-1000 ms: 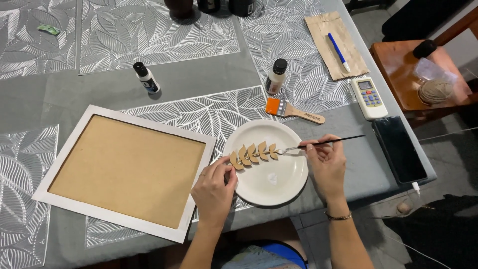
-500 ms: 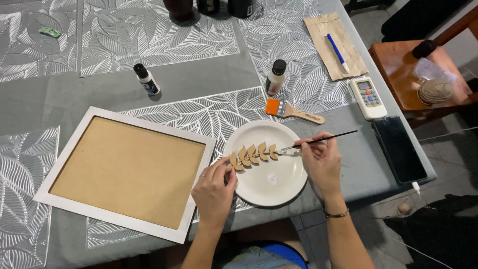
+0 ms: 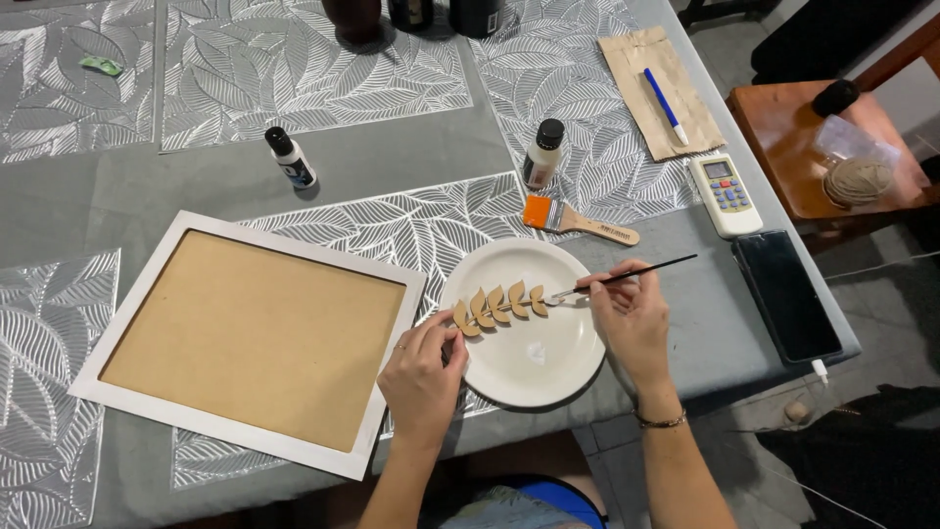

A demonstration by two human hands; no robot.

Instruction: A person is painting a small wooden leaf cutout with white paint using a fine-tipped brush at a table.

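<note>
A flat wooden leaf sprig (image 3: 497, 307) lies on a smooth white round plate (image 3: 529, 367), lower centre. The left hand (image 3: 423, 377) pinches its stem end; the right hand (image 3: 632, 318) grips a thin black brush (image 3: 627, 278), bristles touching the sprig's tip.

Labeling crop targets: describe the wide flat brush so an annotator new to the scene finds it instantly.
Start at the white plate near the table's front edge, where both hands work. Just beyond its far rim, on the leaf-patterned mat, lies the flat brush. It has an orange ferrule and a pale wooden handle, unlike the thin dark brush held in the right hand and the blue pen on the brown paper bag.
</note>
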